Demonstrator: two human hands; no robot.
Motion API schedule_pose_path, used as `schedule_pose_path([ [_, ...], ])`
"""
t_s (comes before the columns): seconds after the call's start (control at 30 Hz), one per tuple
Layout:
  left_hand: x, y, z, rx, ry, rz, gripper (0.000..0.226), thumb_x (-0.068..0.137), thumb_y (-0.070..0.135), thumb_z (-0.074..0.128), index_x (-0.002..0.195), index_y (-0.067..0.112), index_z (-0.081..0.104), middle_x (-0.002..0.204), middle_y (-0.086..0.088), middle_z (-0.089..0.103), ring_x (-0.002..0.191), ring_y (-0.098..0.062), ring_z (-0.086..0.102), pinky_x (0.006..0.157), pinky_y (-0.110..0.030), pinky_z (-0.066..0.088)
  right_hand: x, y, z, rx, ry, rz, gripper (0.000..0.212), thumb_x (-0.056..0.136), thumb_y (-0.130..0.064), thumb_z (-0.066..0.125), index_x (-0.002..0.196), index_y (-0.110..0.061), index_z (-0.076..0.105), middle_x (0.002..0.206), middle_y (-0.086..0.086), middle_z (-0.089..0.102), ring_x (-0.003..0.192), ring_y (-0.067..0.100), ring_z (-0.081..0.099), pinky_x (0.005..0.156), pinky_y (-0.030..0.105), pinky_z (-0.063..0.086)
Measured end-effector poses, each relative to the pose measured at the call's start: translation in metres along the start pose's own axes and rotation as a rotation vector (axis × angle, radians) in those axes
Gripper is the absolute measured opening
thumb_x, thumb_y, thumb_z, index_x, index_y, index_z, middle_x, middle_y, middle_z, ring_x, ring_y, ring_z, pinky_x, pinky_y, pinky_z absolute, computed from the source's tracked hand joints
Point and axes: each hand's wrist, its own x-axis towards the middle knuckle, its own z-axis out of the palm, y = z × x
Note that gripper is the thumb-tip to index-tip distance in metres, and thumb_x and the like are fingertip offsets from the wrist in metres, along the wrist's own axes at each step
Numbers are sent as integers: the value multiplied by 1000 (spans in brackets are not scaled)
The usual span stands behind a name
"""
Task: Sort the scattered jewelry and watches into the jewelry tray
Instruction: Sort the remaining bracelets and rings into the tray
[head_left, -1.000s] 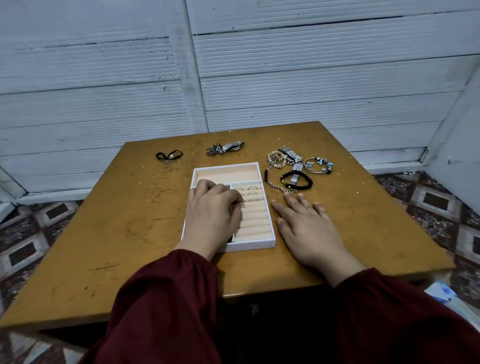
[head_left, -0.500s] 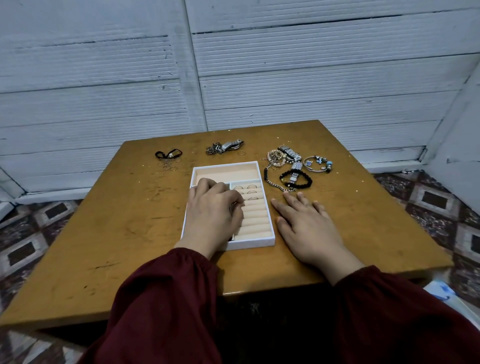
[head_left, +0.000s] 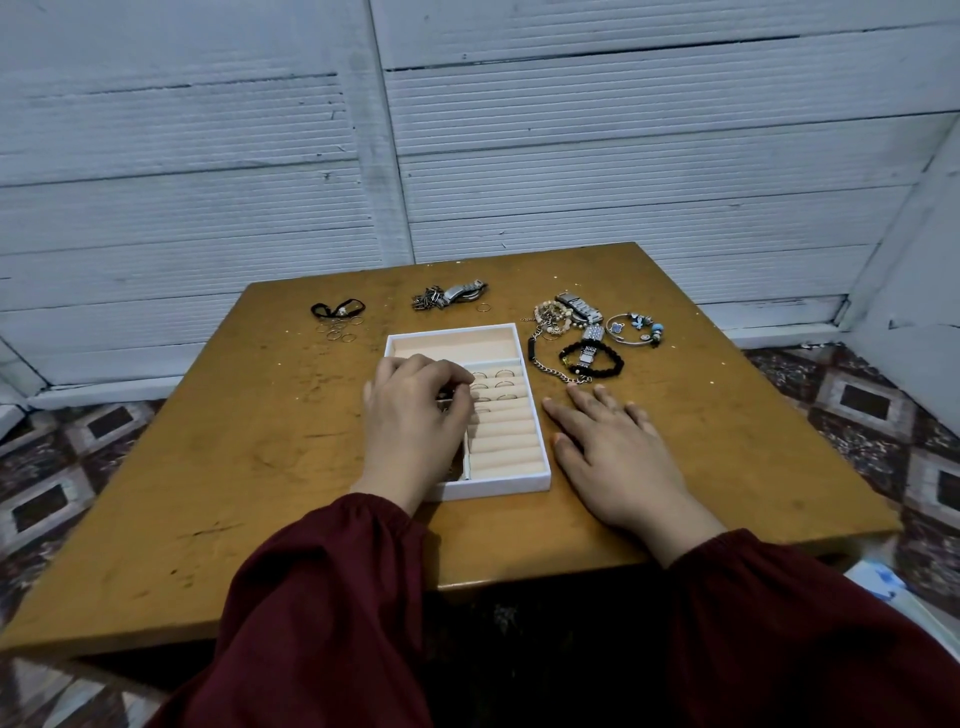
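We see a worn, ochre-brown wooden table (head_left: 218, 467), its top scratched and flecked; behind it stands a wall of white ribbed panels (head_left: 623, 182), split by an upright batten (head_left: 376, 156); patterned floor tiles (head_left: 857, 410) show on either side; a pale blue-and-white object (head_left: 880, 582) lies low at our right, too cropped to identify.

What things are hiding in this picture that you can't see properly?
Head view only.
What the left hand holds, if anything: its curled fingers cover it.
The jewelry tray, left side: hidden under that hand.
The loose rings at far left: too small to count.
The far watch, its face: too small to read.
The table, near edge: partly covered by the sleeves.
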Motion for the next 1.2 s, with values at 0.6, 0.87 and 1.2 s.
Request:
schedule_pose_path([
  [0.6,3,-14,-27,-329,95,-96,15,85,13,65,85,28,67,86,22,59,93,-7,49,77,-10,33,11,-24,-19,355,309,-73,25,92,-14,53,115,-14,64,120,1,59,115,17,51,90,20,34],
  [0.87,2,-64,-43,-250,157,-186,13,86,12,63,89,23,69,91,10,63,94,-13,53,79,-25,42,37,-81,-30,390,364,-233,17,89,-14,56,103,-16,67,105,1,62,104,18,55,83,24,34],
  [1.2,17,-115,-54,-155,133,-265,15,89,15,60,97,26,67,92,14,58,100,-15,51,90,-39,44,99,-136,-15,125,323,-325,24,91,-20,49,107,-29,65,110,-6,64,111,22,48,92,34,28],
])
